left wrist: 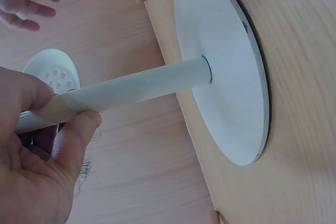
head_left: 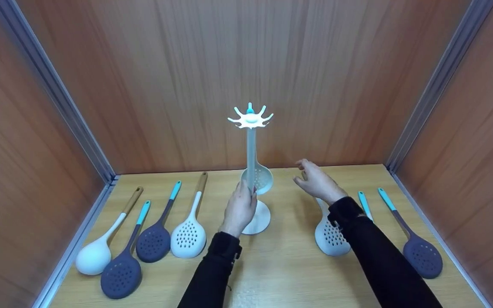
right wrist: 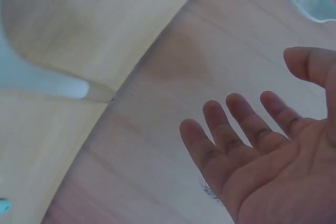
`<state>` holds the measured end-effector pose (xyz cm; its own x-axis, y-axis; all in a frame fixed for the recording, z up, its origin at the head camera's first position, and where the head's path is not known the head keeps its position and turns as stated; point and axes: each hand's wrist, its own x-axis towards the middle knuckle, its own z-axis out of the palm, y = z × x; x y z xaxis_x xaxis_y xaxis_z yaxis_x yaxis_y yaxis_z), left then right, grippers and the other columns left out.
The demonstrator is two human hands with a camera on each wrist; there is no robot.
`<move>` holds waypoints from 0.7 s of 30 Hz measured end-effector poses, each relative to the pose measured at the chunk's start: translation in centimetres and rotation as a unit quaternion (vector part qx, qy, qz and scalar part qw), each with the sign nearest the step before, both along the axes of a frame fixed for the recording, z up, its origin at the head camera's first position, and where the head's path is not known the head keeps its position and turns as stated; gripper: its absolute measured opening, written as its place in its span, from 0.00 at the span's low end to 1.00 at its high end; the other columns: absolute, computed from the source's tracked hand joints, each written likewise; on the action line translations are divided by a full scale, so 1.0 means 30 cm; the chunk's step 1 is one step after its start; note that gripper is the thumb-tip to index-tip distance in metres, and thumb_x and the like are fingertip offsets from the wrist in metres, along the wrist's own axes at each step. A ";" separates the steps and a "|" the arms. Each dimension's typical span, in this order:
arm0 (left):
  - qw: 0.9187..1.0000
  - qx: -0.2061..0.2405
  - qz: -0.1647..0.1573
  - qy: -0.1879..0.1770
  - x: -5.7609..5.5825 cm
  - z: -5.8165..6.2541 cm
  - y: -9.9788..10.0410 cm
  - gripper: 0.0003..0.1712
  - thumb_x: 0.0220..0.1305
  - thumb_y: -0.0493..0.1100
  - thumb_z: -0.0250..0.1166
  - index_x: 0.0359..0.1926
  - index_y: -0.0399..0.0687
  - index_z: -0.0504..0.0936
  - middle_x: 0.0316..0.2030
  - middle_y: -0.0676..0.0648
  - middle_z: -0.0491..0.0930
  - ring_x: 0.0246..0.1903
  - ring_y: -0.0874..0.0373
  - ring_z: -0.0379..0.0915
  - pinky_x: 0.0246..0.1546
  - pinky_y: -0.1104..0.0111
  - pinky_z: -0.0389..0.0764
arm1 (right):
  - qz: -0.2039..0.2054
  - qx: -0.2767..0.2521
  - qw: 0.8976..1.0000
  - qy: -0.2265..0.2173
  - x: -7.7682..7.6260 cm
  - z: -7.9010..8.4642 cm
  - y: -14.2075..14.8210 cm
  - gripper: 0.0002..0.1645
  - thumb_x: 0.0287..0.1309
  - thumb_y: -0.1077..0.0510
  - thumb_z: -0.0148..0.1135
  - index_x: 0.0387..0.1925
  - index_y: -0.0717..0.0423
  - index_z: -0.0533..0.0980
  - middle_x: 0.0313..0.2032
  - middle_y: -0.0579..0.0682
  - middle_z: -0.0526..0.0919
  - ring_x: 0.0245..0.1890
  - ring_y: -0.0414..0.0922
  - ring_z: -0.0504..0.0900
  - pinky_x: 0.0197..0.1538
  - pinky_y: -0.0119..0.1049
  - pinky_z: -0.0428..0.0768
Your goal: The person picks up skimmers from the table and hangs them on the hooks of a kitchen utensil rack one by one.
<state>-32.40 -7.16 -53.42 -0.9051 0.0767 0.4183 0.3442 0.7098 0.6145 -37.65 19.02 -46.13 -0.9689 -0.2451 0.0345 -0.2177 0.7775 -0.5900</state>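
My left hand [head_left: 240, 208] grips the pole of a white utensil stand [head_left: 251, 149], its thumb and fingers wrapped around it above the round base [left wrist: 226, 77]. Curved hooks [head_left: 250, 119] fan out at the top. Behind the pole hangs a pale perforated skimmer [head_left: 264, 179]; its upper part is mostly hidden. To the right of the stand my right hand [head_left: 318, 183] is raised with nothing in it. Its fingers [right wrist: 244, 116] are spread and slightly bent in the right wrist view. Below that hand lies a white perforated skimmer [head_left: 328, 237], partly covered by the sleeve.
On the left side of the table [head_left: 280, 273] lie a white ladle [head_left: 94, 257], two dark skimmers [head_left: 121, 276] and a white skimmer [head_left: 188, 237]. At right are another dark skimmer [head_left: 423, 256] and a turquoise handle [head_left: 364, 203] half hidden by my arm. Wooden panels [head_left: 315, 85] enclose the table.
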 end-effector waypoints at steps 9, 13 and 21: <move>0.999 -0.011 0.003 0.031 0.000 -0.003 0.002 0.12 0.83 0.30 0.67 0.61 0.37 0.77 0.55 0.34 0.87 0.55 0.33 0.92 0.53 0.40 0.94 | -0.001 0.029 1.000 0.000 -0.002 -0.039 0.057 0.32 0.89 0.54 0.63 0.82 0.66 0.70 0.78 0.72 0.79 0.79 0.70 0.80 0.78 0.66 0.83; 1.000 -0.011 0.003 0.023 -0.001 -0.005 0.001 0.12 0.84 0.30 0.67 0.61 0.37 0.76 0.55 0.34 0.87 0.56 0.33 0.92 0.55 0.39 0.94 | -0.006 0.043 0.999 -0.010 -0.008 -0.056 0.076 0.33 0.89 0.54 0.64 0.82 0.67 0.70 0.79 0.72 0.78 0.79 0.69 0.80 0.79 0.66 0.82; 1.000 -0.006 -0.002 0.024 -0.002 -0.007 -0.003 0.11 0.84 0.30 0.67 0.60 0.37 0.77 0.53 0.35 0.86 0.54 0.34 0.91 0.54 0.40 0.94 | -0.010 0.058 0.998 -0.031 -0.006 -0.087 0.110 0.36 0.89 0.54 0.65 0.87 0.63 0.67 0.79 0.71 0.78 0.76 0.68 0.82 0.74 0.64 0.86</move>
<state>-32.45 -7.26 -53.62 -0.8833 0.0862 0.4608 0.3766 0.7158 0.5880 -37.84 22.32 -48.75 -0.9730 -0.2244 -0.0535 -0.1670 0.8453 -0.5075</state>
